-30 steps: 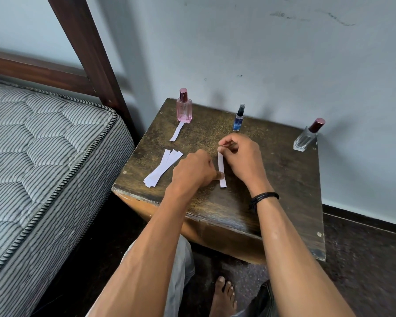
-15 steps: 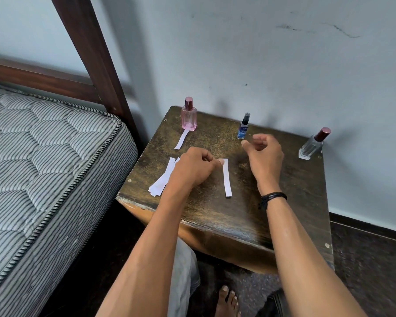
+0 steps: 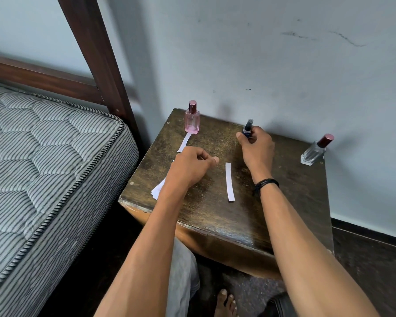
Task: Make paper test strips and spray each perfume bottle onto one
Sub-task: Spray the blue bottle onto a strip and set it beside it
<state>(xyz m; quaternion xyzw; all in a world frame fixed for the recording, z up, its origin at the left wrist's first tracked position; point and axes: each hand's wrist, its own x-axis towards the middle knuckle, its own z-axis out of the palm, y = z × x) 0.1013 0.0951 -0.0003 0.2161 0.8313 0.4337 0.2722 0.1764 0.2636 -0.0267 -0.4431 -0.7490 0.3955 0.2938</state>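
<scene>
On the dark wooden table [image 3: 284,202] my right hand [image 3: 257,148] grips the small blue perfume bottle [image 3: 247,128] near the back edge. My left hand [image 3: 190,167] hovers over the table's left part, fingers curled, holding nothing. Between my hands a white paper strip [image 3: 229,181] lies flat. The pink bottle [image 3: 192,118] stands at the back left, with another strip [image 3: 184,142] in front of it. Partly under my left wrist is a small pile of spare strips [image 3: 158,191]. At the back right stands a clear bottle with a dark red cap [image 3: 314,151].
A striped mattress [image 3: 44,168] and a dark wooden bed frame [image 3: 96,56] stand close on the left. The wall [image 3: 261,53] runs right behind the table. My bare foot [image 3: 225,303] is on the dark floor under the table's front edge.
My right hand left the middle strip, reached back and took hold of the blue bottle. My left hand let go of that strip and drew away to the left.
</scene>
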